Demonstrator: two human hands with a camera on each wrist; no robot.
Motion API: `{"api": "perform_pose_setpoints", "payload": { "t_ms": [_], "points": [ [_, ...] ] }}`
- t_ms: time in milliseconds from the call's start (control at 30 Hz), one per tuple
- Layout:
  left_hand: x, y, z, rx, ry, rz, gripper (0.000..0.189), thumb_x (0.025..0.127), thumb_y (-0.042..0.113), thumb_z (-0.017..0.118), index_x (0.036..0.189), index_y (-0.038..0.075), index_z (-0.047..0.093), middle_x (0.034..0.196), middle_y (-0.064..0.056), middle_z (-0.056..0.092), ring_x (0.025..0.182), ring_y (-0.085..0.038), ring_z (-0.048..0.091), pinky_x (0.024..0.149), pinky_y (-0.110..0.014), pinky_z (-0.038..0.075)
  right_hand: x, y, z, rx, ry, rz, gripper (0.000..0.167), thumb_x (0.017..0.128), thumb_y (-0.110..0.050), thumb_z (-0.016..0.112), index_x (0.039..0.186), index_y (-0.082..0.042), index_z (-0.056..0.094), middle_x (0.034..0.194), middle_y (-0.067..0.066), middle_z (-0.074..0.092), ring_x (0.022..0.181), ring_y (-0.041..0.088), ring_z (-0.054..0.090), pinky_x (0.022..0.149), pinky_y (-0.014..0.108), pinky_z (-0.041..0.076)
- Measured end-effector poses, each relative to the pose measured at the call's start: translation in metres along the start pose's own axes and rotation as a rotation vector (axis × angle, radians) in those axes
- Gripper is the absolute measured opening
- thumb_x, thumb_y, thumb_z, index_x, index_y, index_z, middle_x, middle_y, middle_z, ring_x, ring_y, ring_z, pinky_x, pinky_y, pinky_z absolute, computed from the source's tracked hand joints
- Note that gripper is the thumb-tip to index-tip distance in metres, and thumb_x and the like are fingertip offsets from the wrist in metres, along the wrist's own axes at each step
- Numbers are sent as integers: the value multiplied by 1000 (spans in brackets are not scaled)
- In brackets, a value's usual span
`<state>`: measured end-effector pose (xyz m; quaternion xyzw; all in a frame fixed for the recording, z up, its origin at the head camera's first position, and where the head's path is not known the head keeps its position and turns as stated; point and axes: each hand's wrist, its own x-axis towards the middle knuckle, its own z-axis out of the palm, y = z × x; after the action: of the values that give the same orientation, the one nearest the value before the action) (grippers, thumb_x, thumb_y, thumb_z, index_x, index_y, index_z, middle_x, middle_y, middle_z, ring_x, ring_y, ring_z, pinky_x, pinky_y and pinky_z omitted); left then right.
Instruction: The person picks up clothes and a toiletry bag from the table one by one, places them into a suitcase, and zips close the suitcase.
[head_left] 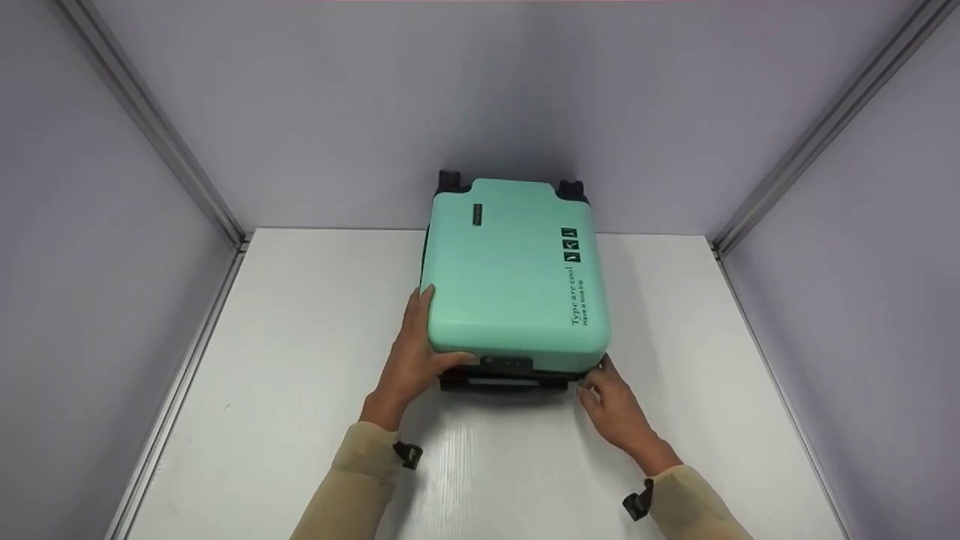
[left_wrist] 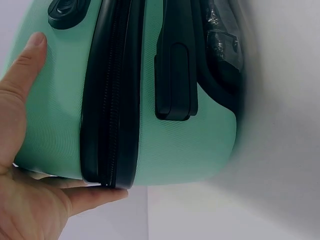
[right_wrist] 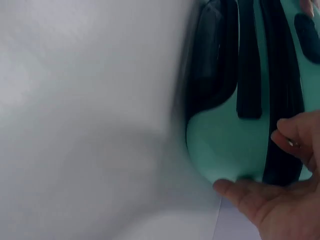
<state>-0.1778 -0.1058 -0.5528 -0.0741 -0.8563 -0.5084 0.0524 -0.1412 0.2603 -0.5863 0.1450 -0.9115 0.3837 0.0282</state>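
Observation:
A mint-green hard-shell suitcase (head_left: 517, 270) lies flat, its dark wheels toward the back wall. My left hand (head_left: 412, 360) braces the near left corner, with straight fingers along the side and thumb on the end face beside the black combination lock (head_left: 507, 365). In the left wrist view, its fingertips reach the black zipper band (left_wrist: 112, 100). At the near right corner, my right hand (head_left: 611, 401) pinches a zipper pull (right_wrist: 291, 144), mostly hidden between thumb and finger. Other fingers of that hand touch the green shell below.
The suitcase rests on a white tabletop (head_left: 300, 360), close to the grey back wall (head_left: 360, 120). Grey side panels with metal frame rails (head_left: 165, 150) stand left and right. A black carry handle (left_wrist: 176, 75) and plastic-wrapped part (left_wrist: 222, 42) are on the suitcase's near end.

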Motion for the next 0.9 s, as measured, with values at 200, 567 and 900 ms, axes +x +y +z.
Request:
{"api": "perform_pose_setpoints", "payload": {
  "t_ms": [200, 567, 900],
  "points": [
    [-2, 2, 3, -7, 11, -3, 132, 77, 39, 96, 172, 25, 6, 178, -13, 3, 154, -36, 32, 120, -55, 37, -2, -3, 13, 5, 62, -6, 21, 100, 0, 67, 89, -14, 56, 159, 38, 34, 143, 53, 45, 97, 60, 55],
    [-1, 7, 18, -11, 42, 27, 130, 79, 35, 96, 171, 19, 6, 176, -17, 7, 154, -36, 33, 120, -55, 39, 1, -3, 15, -46, 192, 48, 16, 99, -5, 72, 87, -10, 63, 163, 34, 32, 147, 53, 41, 104, 63, 49],
    [-3, 4, 17, -22, 26, 10, 129, 80, 38, 94, 172, 21, 5, 176, -16, 6, 153, -36, 34, 119, -56, 39, -11, -16, 34, -361, 401, -39, 5, 93, -6, 79, 98, -4, 79, 91, 12, 73, 83, 31, 67, 69, 47, 49]
  ]
}}
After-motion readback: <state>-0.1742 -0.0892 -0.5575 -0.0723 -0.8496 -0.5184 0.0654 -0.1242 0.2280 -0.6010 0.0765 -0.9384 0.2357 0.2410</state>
